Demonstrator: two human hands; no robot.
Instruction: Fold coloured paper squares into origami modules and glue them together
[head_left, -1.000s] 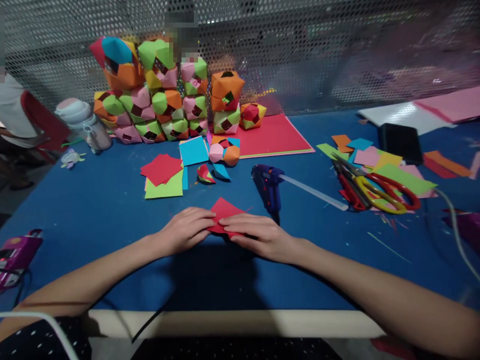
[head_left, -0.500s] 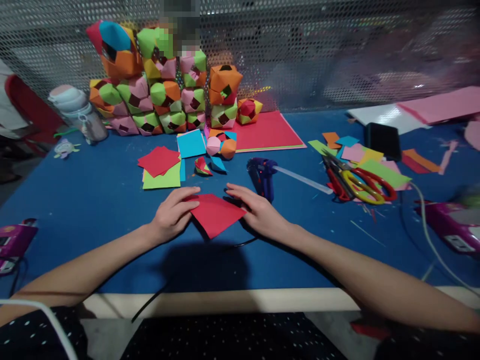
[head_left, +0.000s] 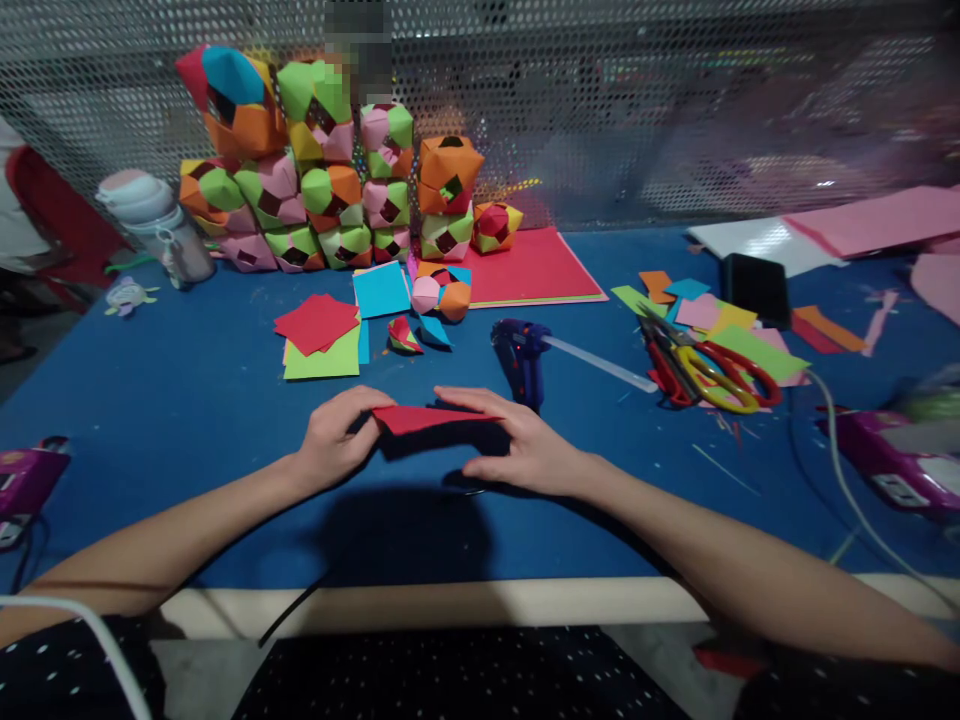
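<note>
Currently | my left fingers (head_left: 367,399) pinch red paper (head_left: 424,418) by its left end | my right fingers (head_left: 471,400) wide at its right tip | glue gun (head_left: 531,365) beyond, rightward

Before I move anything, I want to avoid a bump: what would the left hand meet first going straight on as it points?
Holding the red paper, the left hand would probably meet the right hand first, though depth is hard to judge.
</note>
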